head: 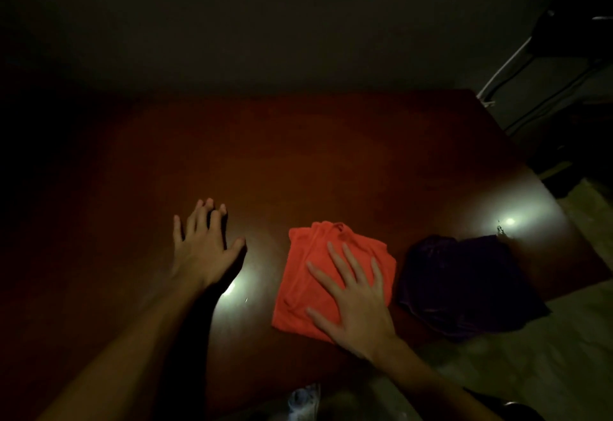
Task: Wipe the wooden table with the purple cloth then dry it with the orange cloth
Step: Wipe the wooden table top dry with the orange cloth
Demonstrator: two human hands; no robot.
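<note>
Dim scene. Right hand (356, 301) lies flat on the orange cloth (318, 274), fingers straight and spread, grip apart, pressing, not pinching. Orange cloth is folded, rumpled at its far edge, on the wooden desk (298, 161) near the front edge. Purple cloth (464, 284) is a dark crumpled heap just beside it to the right, at the desk's right edge, apart from either hand. Left hand (202, 248) is splayed on bare desk, grip apart, holding nothing.

Orange cloth (318, 274); dark purple cloth (464, 288); reddish-brown wooden table (298, 161).
</note>
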